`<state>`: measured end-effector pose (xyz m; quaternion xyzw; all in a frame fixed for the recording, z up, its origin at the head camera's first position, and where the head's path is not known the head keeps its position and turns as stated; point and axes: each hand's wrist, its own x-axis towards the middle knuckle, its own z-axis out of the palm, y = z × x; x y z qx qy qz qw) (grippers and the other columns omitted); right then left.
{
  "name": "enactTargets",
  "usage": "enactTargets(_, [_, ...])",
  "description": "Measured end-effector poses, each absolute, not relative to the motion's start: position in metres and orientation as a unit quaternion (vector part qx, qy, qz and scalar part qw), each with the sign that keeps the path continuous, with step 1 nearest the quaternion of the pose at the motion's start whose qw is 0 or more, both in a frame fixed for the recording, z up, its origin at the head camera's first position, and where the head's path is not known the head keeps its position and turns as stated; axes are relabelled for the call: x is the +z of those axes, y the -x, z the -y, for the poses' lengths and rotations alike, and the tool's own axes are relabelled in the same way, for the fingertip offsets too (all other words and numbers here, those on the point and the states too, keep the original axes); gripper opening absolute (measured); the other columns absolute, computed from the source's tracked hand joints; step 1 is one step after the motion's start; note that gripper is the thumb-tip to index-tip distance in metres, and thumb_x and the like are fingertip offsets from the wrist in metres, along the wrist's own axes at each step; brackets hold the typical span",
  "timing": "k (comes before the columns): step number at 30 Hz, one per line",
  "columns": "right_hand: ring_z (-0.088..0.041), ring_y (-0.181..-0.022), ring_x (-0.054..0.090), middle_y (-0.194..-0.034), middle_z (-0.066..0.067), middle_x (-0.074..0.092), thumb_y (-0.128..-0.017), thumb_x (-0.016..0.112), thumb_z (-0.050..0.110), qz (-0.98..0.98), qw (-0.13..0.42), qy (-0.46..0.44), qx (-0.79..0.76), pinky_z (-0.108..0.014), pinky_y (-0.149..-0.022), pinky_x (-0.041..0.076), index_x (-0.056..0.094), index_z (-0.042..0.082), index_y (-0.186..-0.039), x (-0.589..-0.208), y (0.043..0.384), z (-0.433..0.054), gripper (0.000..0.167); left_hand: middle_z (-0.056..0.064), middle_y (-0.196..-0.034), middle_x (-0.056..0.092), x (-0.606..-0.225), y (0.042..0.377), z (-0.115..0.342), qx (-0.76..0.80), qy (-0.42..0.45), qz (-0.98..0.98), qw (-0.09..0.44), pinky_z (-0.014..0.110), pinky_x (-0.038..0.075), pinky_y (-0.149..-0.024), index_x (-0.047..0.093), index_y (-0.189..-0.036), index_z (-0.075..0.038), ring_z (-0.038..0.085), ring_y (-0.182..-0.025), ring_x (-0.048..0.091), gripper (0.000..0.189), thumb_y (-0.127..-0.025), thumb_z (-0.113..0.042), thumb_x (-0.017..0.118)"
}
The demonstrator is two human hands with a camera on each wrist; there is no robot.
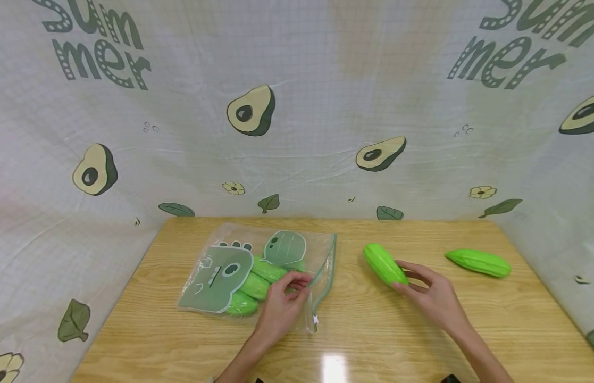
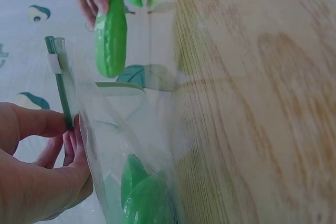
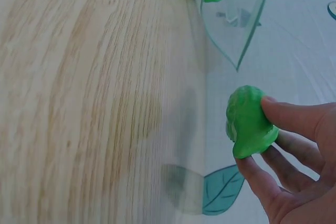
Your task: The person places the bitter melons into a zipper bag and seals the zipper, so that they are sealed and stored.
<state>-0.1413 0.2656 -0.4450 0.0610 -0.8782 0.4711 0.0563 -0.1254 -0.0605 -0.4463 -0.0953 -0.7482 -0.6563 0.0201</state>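
A clear zip bag (image 1: 320, 298) with a green dinosaur print lies on the table, its mouth parted toward the right. Several bright green toy cucumbers (image 1: 253, 286) are inside it, partly hidden by the print. My left hand (image 1: 283, 304) pinches the bag's green-edged rim between thumb and fingers, near the white slider (image 2: 54, 63). To the right of the bag mouth, my right hand (image 1: 433, 295) holds another toy cucumber (image 1: 384, 263) by one end, thumb on one side and fingers on the other. In the right wrist view this held cucumber (image 3: 249, 121) points toward the bag.
One more green toy cucumber (image 1: 478, 263) lies at the right of the wooden table (image 1: 373, 340), beyond my right hand. A pale cloth (image 1: 316, 117) with avocado and leaf prints stands behind the table and along both sides.
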Motion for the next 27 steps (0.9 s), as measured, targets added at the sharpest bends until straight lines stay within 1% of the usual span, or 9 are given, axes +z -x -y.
enactTargets(2, [-0.033, -0.119, 0.063, -0.137, -0.022, 0.062, -0.089, 0.082, 0.014, 0.876, 0.053, -0.067, 0.475, -0.023, -0.088, 0.057, 0.063, 0.002, -0.138, -0.444, 0.142, -0.263, 0.054, 0.014, -0.110, 0.069, -0.446, 0.125, 0.061, -0.656, 0.095, 0.749, 0.019, 0.028, 0.058, -0.084, 0.069, -0.110, 0.003, 0.027, -0.100, 0.063, 0.016, -0.094, 0.004, 0.067])
enactTargets(3, [-0.040, -0.120, 0.061, -0.137, -0.023, 0.061, -0.089, 0.082, 0.014, 0.875, 0.050, -0.069, 0.477, -0.024, -0.088, 0.057, 0.063, 0.002, -0.138, -0.444, 0.142, -0.261, 0.054, 0.014, -0.110, 0.069, -0.446, 0.126, 0.061, -0.655, 0.095, 0.749, 0.020, 0.028, 0.058, -0.084, 0.069, -0.110, 0.003, 0.027, -0.100, 0.063, 0.016, -0.094, 0.004, 0.067])
enactTargets(4, [-0.040, -0.120, 0.061, -0.137, -0.023, 0.061, -0.089, 0.082, 0.014, 0.874, 0.048, -0.070, 0.479, -0.025, -0.089, 0.057, 0.063, 0.002, -0.138, -0.443, 0.143, -0.260, 0.053, 0.014, -0.110, 0.069, -0.446, 0.126, 0.061, -0.655, 0.095, 0.749, 0.020, 0.028, 0.058, -0.084, 0.069, -0.110, 0.003, 0.027, -0.100, 0.063, 0.016, -0.094, 0.004, 0.067])
enactTargets(11, [-0.042, -0.122, 0.060, -0.138, -0.023, 0.060, -0.089, 0.081, 0.014, 0.868, 0.034, -0.073, 0.489, -0.029, -0.091, 0.057, 0.063, 0.001, -0.137, -0.444, 0.146, -0.251, 0.053, 0.013, -0.109, 0.069, -0.446, 0.126, 0.061, -0.650, 0.092, 0.754, 0.023, 0.027, 0.058, -0.084, 0.069, -0.109, 0.003, 0.026, -0.099, 0.063, 0.015, -0.095, 0.005, 0.067])
enactTargets(18, [-0.042, -0.120, 0.061, -0.137, -0.023, 0.061, -0.088, 0.082, 0.009, 0.860, 0.028, -0.083, 0.503, -0.030, -0.091, 0.057, 0.063, -0.001, -0.136, -0.446, 0.148, -0.241, 0.053, 0.013, -0.108, 0.070, -0.446, 0.126, 0.061, -0.651, 0.091, 0.753, 0.026, 0.027, 0.058, -0.084, 0.069, -0.108, 0.003, 0.026, -0.099, 0.064, 0.015, -0.094, 0.006, 0.067])
enactTargets(27, [-0.043, -0.121, 0.061, -0.138, -0.023, 0.060, -0.087, 0.082, 0.010, 0.858, 0.012, -0.085, 0.506, -0.032, -0.092, 0.057, 0.063, 0.001, -0.136, -0.447, 0.150, -0.229, 0.053, 0.013, -0.108, 0.069, -0.446, 0.126, 0.060, -0.652, 0.092, 0.752, 0.025, 0.028, 0.058, -0.085, 0.068, -0.108, 0.003, 0.026, -0.099, 0.063, 0.015, -0.094, 0.007, 0.065])
